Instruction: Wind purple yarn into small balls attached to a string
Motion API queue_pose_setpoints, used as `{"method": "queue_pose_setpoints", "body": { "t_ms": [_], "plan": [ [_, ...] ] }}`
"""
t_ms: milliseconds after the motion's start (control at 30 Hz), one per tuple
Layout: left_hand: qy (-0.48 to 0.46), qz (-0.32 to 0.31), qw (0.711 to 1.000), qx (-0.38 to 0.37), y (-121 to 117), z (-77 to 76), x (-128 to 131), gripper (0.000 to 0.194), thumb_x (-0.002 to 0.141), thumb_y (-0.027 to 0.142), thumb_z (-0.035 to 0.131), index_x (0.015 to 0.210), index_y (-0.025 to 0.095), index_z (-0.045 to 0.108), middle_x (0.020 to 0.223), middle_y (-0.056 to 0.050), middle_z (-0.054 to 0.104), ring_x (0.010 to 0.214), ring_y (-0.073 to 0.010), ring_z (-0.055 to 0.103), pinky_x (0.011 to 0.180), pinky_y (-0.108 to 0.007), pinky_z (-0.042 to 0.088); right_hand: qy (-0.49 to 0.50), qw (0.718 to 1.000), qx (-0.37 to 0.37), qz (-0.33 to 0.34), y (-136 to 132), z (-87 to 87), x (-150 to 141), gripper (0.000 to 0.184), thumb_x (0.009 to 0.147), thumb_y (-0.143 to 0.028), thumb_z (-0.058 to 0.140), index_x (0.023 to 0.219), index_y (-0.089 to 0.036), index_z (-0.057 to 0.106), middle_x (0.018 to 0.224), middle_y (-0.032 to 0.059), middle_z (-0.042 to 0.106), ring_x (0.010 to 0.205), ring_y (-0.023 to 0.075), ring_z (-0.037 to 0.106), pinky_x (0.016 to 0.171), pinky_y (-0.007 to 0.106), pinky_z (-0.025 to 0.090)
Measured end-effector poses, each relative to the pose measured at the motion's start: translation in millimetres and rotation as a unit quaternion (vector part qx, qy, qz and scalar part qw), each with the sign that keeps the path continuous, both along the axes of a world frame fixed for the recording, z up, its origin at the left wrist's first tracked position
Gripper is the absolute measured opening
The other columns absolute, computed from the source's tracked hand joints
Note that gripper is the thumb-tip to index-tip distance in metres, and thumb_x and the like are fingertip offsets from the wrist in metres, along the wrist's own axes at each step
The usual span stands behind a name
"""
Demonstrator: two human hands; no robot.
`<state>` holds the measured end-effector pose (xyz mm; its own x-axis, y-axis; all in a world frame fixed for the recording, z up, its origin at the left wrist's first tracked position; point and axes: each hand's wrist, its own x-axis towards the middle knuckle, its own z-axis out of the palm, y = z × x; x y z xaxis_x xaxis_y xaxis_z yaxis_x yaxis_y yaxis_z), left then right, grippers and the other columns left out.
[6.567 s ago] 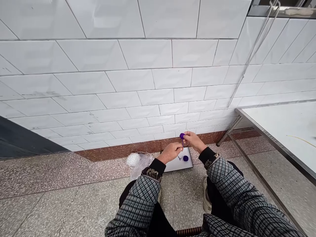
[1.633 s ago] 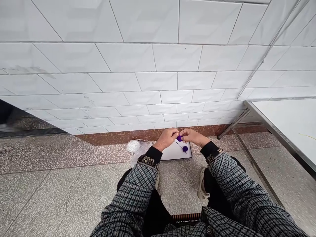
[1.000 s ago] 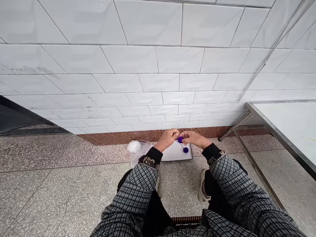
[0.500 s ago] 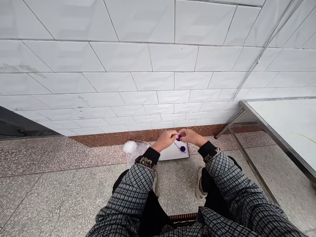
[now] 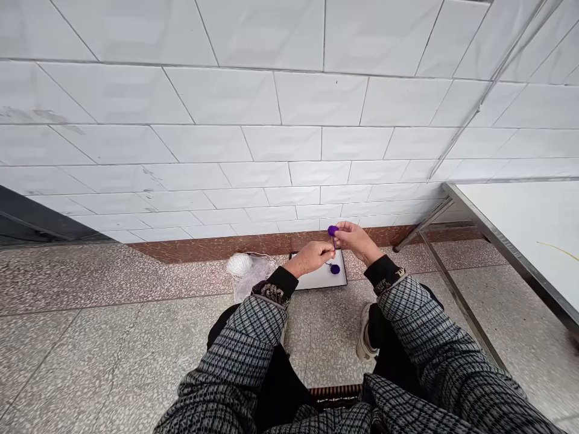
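Between the fingertips of my right hand (image 5: 357,241) is a small round purple yarn piece (image 5: 332,230), pinched at its edge. A purple strand runs down from it to my left hand (image 5: 310,258), whose closed fingertips grip the yarn just below. Under my hands a small purple yarn ball (image 5: 335,269) lies on a shallow white tray with a dark rim (image 5: 314,279). A short dark strand shows beside that ball. My left hand and sleeve cover part of the tray. Whether the held piece is wound or crocheted is too small to tell.
White yarn (image 5: 239,265) and a clear plastic bag (image 5: 253,278) sit on the floor left of the tray. The tiled wall (image 5: 298,144) rises just behind. A metal-edged table (image 5: 520,253) stands at right, with a yellow strand (image 5: 558,248) on top.
My right hand has lifted the purple piece up and away from my left hand, which dropped slightly. The strand between them now shows stretched. The ball on the tray stays put.
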<state>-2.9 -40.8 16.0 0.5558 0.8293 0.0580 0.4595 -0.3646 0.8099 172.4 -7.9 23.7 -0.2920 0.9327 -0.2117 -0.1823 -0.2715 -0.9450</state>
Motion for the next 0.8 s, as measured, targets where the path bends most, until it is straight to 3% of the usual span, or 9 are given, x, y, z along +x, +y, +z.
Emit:
{"method": "queue_pose_setpoints", "body": {
  "t_ms": [133,233,367,467,533,600,667,733,800],
  "plan": [
    [-0.018,0.044,0.999,0.025,1.9,7.2,-6.8,0.020,0.085,0.025,0.049,0.070,0.016,0.059,0.072,-0.001,0.061,0.069,-0.0139,0.053,0.068,-0.024,0.039,-0.185,0.979,0.030,0.085,-3.4,-4.8,-2.0,0.022,0.061,-0.007,0.074,0.075,-0.016,0.060,0.058,-0.0057,0.059,0.051,0.0071,0.051,0.050,0.020,0.041],
    [-0.012,0.131,0.991,0.025,7.5,7.3,-14.5,0.020,0.085,0.025,0.047,0.068,0.017,0.056,0.067,0.000,0.057,0.067,-0.0141,0.050,0.065,-0.025,0.037,-0.123,0.972,0.004,0.202,-8.6,0.9,-1.0,0.022,0.062,-0.008,0.074,0.079,-0.015,0.063,0.065,-0.0031,0.063,0.055,0.0085,0.056,0.053,0.021,0.045],
    [0.011,0.162,0.987,-0.004,10.2,0.4,-13.1,0.022,0.086,0.026,0.049,0.068,0.016,0.057,0.065,0.001,0.056,0.065,-0.0143,0.049,0.064,-0.026,0.036,0.045,0.988,-0.019,0.149,-9.8,10.8,1.2,0.032,0.062,-0.020,0.082,0.087,-0.016,0.062,0.070,-0.0028,0.065,0.058,0.0075,0.059,0.058,0.021,0.049],
    [0.011,0.073,0.997,-0.002,6.3,-3.3,-4.5,0.020,0.085,0.022,0.052,0.068,0.016,0.060,0.067,0.001,0.058,0.067,-0.0143,0.052,0.067,-0.025,0.038,0.081,0.995,-0.022,0.051,-5.6,9.2,0.2,0.036,0.063,-0.024,0.084,0.088,-0.017,0.060,0.070,-0.0023,0.065,0.058,0.0081,0.059,0.061,0.023,0.051],
    [0.005,0.017,1.000,0.004,3.7,-2.9,-0.9,0.020,0.085,0.022,0.052,0.068,0.016,0.061,0.066,0.001,0.059,0.067,-0.0138,0.052,0.067,-0.025,0.038,0.012,1.000,-0.008,0.014,-3.1,3.5,-1.1,0.031,0.063,-0.020,0.081,0.084,-0.017,0.058,0.066,-0.0035,0.064,0.055,0.0079,0.056,0.058,0.023,0.049],
    [-0.004,0.016,1.000,0.011,3.2,-0.9,-1.7,0.020,0.086,0.023,0.052,0.070,0.016,0.061,0.068,0.001,0.059,0.067,-0.0136,0.052,0.067,-0.024,0.038,-0.103,0.994,0.010,0.032,-2.4,-2.7,-1.7,0.026,0.062,-0.012,0.078,0.078,-0.017,0.058,0.061,-0.0047,0.061,0.051,0.0072,0.053,0.053,0.021,0.045],
    [-0.011,0.057,0.998,0.018,5.3,1.3,-6.5,0.019,0.085,0.024,0.051,0.071,0.016,0.061,0.070,0.000,0.061,0.068,-0.0138,0.053,0.067,-0.024,0.038,-0.182,0.977,0.017,0.111,-3.5,-6.1,-1.0,0.023,0.061,-0.007,0.074,0.076,-0.016,0.060,0.060,-0.0044,0.061,0.051,0.0078,0.052,0.050,0.021,0.043],
    [-0.015,0.101,0.995,0.013,8.7,2.3,-12.3,0.019,0.085,0.024,0.050,0.071,0.016,0.060,0.069,0.000,0.060,0.068,-0.0137,0.052,0.067,-0.024,0.038,-0.169,0.967,0.008,0.192,-5.4,-5.4,0.4,0.022,0.062,-0.007,0.074,0.077,-0.016,0.062,0.061,-0.0036,0.063,0.053,0.0087,0.055,0.052,0.021,0.044],
    [-0.016,0.124,0.992,-0.003,11.4,1.5,-15.9,0.020,0.086,0.025,0.050,0.071,0.016,0.059,0.067,0.001,0.058,0.066,-0.0134,0.050,0.065,-0.024,0.037,-0.089,0.975,0.002,0.202,-6.9,-1.2,1.7,0.023,0.063,-0.012,0.076,0.080,-0.017,0.062,0.064,-0.0036,0.064,0.055,0.0083,0.057,0.054,0.021,0.046]
  ]
}}
